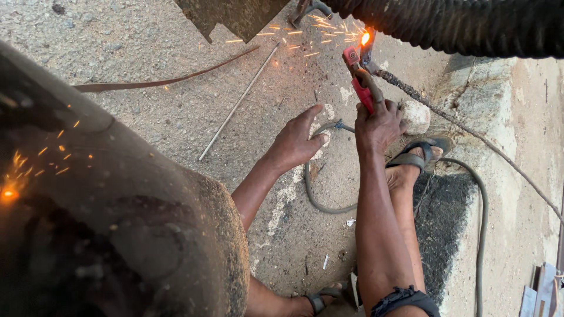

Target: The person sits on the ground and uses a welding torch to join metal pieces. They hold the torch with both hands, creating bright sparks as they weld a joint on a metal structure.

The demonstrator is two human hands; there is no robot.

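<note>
My right hand (379,120) grips a red-handled welding electrode holder (359,79). Its tip burns with a bright orange arc (365,39) against a rusty metal rod (423,97), and sparks fly to the left. My left hand (296,141) rests flat on the concrete ground, fingers spread, holding nothing. A grey cable (317,194) runs from the holder and loops on the ground between my arms.
A large dark rounded metal body (117,223) fills the left foreground. A thin loose rod (238,105) and a bent metal strip (158,82) lie on the ground. My sandalled foot (420,155) sits by a stone (416,116). A concrete kerb (499,117) runs along the right.
</note>
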